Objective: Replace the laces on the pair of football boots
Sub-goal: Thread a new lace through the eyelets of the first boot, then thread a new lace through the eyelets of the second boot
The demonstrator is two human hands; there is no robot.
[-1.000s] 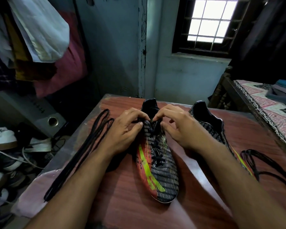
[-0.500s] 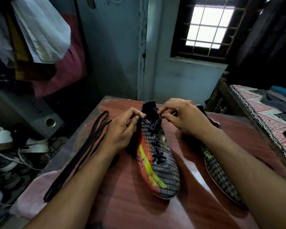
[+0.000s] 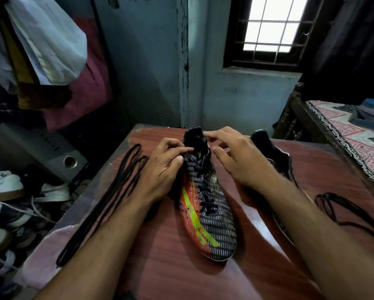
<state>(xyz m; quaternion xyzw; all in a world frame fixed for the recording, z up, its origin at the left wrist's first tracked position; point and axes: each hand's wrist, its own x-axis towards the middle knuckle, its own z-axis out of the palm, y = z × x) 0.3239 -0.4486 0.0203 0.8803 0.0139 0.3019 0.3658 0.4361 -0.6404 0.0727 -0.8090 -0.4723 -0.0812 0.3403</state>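
head view: on the worktop (image 3: 181,267), near boot (image 3: 205,204) looks laced; left hand (image 3: 166,167) pinches its collar, right hand (image 3: 235,156) hovers loosely curled. far boot (image 3: 274,156) seems unlaced, spare laces (image 3: 108,198) beside.

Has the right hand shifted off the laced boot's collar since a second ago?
Yes. The right hand has opened and drawn slightly right of the laced boot, its fingertips no longer pinching at the collar where the left hand holds.
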